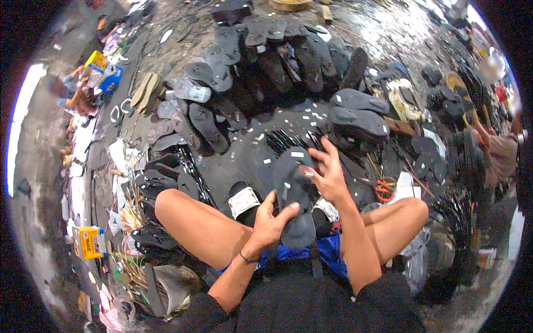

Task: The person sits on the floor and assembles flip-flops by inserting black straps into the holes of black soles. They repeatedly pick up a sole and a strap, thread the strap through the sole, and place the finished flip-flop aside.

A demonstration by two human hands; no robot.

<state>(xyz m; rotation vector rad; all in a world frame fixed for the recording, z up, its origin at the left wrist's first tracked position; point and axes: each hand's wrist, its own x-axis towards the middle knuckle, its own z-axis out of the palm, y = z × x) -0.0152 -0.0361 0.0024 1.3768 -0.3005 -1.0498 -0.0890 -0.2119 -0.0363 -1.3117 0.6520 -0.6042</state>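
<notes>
In front of my lap is a dark grey sandal sole (298, 227), its toe end pointing away from me and its heel toward my body. My left hand (269, 225) is closed on its left edge, the thumb lying across the top face. Beside the toe end, my right hand (332, 177) has its fingers apart and its thumb over the sole's upper right part. A tiny white speck shows by that thumb; I cannot tell whether it is on the sole. Beyond my hands lies a bunch of thin black strips (283, 141).
Piles of dark soles (272, 66) curve around the far side, with more soles (358, 119) at the right. Orange-handled scissors (383, 190) lie beyond my right knee. A yellow box (89, 242) stands at the left. Another person (499, 150) sits at the far right.
</notes>
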